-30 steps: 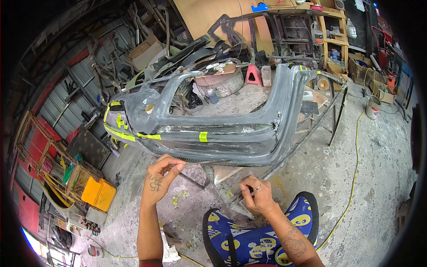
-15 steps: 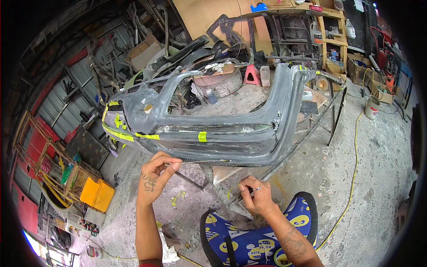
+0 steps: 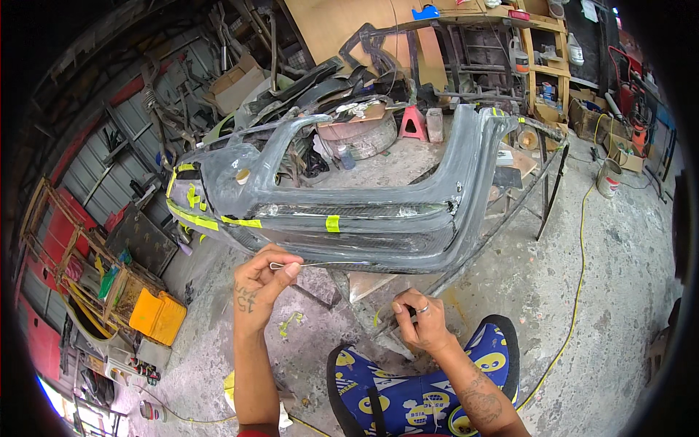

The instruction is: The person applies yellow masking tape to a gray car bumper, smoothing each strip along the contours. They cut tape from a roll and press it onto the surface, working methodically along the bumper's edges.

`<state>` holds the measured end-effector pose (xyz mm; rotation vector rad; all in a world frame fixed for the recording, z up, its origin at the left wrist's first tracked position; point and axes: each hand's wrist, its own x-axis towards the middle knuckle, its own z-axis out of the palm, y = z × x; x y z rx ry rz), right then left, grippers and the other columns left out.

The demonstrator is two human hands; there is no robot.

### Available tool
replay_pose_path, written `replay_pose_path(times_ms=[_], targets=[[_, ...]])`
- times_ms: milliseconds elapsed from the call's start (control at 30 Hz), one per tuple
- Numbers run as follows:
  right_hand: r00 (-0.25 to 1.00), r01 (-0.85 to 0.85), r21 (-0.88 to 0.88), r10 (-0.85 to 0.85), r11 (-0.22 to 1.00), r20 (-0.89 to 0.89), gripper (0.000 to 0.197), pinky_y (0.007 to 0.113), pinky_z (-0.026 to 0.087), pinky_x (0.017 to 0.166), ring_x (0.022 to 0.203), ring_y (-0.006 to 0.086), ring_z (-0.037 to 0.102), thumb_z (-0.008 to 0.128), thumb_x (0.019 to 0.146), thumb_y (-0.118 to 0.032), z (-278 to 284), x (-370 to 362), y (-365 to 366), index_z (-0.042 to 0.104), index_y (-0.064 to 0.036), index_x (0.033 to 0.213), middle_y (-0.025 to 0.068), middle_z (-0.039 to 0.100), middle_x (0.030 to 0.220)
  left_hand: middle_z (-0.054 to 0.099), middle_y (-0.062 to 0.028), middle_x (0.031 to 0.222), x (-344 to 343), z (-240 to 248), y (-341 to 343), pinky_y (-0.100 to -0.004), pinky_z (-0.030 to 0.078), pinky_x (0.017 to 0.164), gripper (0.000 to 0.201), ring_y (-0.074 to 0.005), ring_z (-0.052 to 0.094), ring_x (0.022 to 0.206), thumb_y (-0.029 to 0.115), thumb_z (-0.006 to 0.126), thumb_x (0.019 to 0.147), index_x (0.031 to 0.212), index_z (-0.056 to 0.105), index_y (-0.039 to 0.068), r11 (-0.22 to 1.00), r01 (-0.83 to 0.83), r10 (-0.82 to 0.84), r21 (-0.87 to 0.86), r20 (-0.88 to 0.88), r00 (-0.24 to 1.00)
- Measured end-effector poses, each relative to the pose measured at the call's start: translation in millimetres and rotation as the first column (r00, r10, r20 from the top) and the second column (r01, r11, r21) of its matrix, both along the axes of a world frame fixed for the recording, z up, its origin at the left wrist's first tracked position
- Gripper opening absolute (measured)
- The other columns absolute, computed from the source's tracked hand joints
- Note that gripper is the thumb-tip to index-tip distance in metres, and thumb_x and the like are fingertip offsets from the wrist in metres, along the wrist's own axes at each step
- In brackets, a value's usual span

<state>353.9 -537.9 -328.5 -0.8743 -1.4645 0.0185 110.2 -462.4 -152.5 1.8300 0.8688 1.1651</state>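
Note:
My left hand (image 3: pixel 263 282) is closed, pinching a thin metal wire (image 3: pixel 320 264) between thumb and fingers. A small loop shows at the wire's near end, and its far end reaches right, in front of the lower edge of a grey car body panel (image 3: pixel 349 195). To the right, my right hand (image 3: pixel 421 317) is closed in a pinch with a ring on one finger; what it holds, if anything, is too small to make out. Strips of bright yellow-green tape (image 3: pixel 333 223) cling to the panel, and a small round lid-like piece (image 3: pixel 242 176) rests on its left part.
A metal stand (image 3: pixel 502 218) supports the panel. At the left is a yellow bin (image 3: pixel 158 317) by a wooden rack. A yellow cord (image 3: pixel 580 269) crosses the concrete floor at the right, near a bucket (image 3: pixel 609 178). A pink stool (image 3: pixel 413 123) and piled car parts stand behind.
My left hand has shifted slightly right with the wire, and the wire's loop now shows more plainly. My right hand has hardly moved.

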Motion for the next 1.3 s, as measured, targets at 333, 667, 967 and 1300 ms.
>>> replay_pose_path(times_ms=[333, 667, 967, 1300], targets=[[1.000, 0.008, 0.000, -0.008, 1.000, 0.004, 0.025, 0.036, 0.051, 0.050, 0.056, 0.0247, 0.065, 0.070, 0.094, 0.000, 0, 0, 1, 0.053, -0.0080, 0.110, 0.0082, 0.073, 0.083, 0.070, -0.0116, 0.088, 23, -18, 0, -0.0310, 0.053, 0.069, 0.026, -0.0170, 0.064, 0.073, 0.019, 0.071, 0.104, 0.107, 0.073, -0.007, 1.000, -0.006, 0.008, -0.020, 0.109, 0.994], [1.000, 0.003, 0.010, -0.003, 1.000, 0.003, 0.024, 0.037, 0.051, 0.050, 0.056, 0.0258, 0.065, 0.070, 0.094, -0.001, 2, 0, -1, 0.053, -0.0079, 0.110, 0.0085, 0.073, 0.084, 0.074, -0.0168, 0.085, 28, -19, 7, -0.0328, 0.056, 0.066, 0.031, -0.0212, 0.069, 0.068, 0.025, 0.069, 0.106, 0.103, 0.072, -0.005, 0.999, -0.048, 0.049, -0.012, 0.134, 0.990], [1.000, 0.007, -0.002, -0.007, 1.000, 0.015, 0.024, 0.037, 0.051, 0.051, 0.056, 0.0265, 0.065, 0.070, 0.095, -0.001, 1, 2, 0, 0.052, -0.0082, 0.109, 0.0082, 0.073, 0.084, 0.074, -0.0166, 0.083, 28, -23, 14, -0.0337, 0.056, 0.064, 0.028, -0.0221, 0.068, 0.066, 0.023, 0.069, 0.107, 0.100, 0.071, -0.004, 0.995, -0.023, 0.043, -0.094, 0.217, 0.975], [1.000, -0.003, -0.002, 0.003, 1.000, 0.013, 0.024, 0.036, 0.051, 0.050, 0.057, 0.0258, 0.065, 0.070, 0.094, 0.000, 1, 1, 0, 0.052, -0.0079, 0.109, 0.0088, 0.073, 0.085, 0.074, -0.0163, 0.083, 30, -27, 17, -0.0325, 0.056, 0.060, 0.026, -0.0213, 0.068, 0.064, 0.021, 0.067, 0.107, 0.098, 0.071, -0.003, 0.997, -0.017, 0.035, -0.081, 0.229, 0.973]])
